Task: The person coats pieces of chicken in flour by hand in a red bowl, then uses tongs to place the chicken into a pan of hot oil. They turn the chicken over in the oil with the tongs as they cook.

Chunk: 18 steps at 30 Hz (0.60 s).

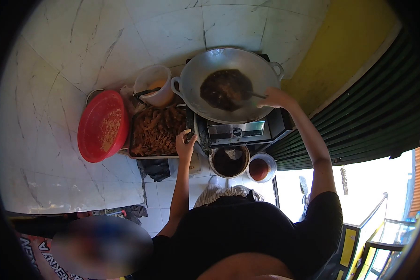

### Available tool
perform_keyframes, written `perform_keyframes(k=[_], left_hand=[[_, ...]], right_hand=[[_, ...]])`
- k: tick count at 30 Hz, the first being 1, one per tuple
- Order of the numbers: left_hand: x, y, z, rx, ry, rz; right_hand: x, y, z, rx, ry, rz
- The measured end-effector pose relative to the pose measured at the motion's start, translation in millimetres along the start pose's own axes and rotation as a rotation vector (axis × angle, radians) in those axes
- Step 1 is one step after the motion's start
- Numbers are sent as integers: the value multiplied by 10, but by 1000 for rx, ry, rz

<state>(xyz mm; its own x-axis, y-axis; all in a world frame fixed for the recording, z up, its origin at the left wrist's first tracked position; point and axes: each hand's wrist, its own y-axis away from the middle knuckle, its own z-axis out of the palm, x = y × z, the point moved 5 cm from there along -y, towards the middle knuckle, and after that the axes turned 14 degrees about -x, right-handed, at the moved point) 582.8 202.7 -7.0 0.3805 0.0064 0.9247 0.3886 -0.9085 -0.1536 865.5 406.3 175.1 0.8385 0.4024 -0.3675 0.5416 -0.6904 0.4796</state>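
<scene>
A large metal wok (196, 93) sits on the stove with dark bubbling liquid (224, 88) in its middle. At its right side, my right hand (276, 99) is closed around the handle of a cooking utensil (258, 95). The utensil's head is blurred in the liquid, so its kind does not show. My left hand (185, 143) is by the right edge of a tray (132, 150) piled with browned fried pieces (156, 130). Its thumb and forefinger are curved apart, and the fingertips look pale. I see nothing clearly held there.
Left of the tray leans a red basin (91, 135) with pale crumbs. A clear bucket (147, 77) stands behind the tray. Below the stove (238, 132) are a dark-filled pot (228, 163) and a tub of reddish liquid (260, 169). Another person (42, 242) is at lower left.
</scene>
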Motion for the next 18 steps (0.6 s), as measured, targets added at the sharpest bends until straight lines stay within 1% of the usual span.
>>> perform_keyframes(k=[4, 6, 10, 12, 13, 14, 15, 16, 17, 18], left_hand=[[19, 8, -1, 41, 16, 32], [14, 9, -4, 46, 19, 36], [-2, 12, -7, 39, 28, 18], [7, 23, 9, 36, 21, -3], [18, 26, 9, 42, 9, 0], [46, 32, 0, 50, -4, 2], [66, 45, 4, 62, -6, -10], [110, 72, -2, 112, -34, 28], [142, 122, -38, 169, -65, 62], [115, 189, -85, 202, -72, 36]], right_hand=[[97, -36, 80, 61, 1, -43], [160, -59, 68, 27, -16, 5], [238, 85, -49, 37, -99, 57], [270, 125, -90, 55, -188, -34], [294, 136, -95, 48, -186, -36], [317, 135, -82, 11, -250, -45], [331, 132, -68, -29, -312, -56], [328, 139, -65, -48, -302, -68], [325, 149, -64, -51, -377, -74], [303, 152, -55, -63, -448, -82]])
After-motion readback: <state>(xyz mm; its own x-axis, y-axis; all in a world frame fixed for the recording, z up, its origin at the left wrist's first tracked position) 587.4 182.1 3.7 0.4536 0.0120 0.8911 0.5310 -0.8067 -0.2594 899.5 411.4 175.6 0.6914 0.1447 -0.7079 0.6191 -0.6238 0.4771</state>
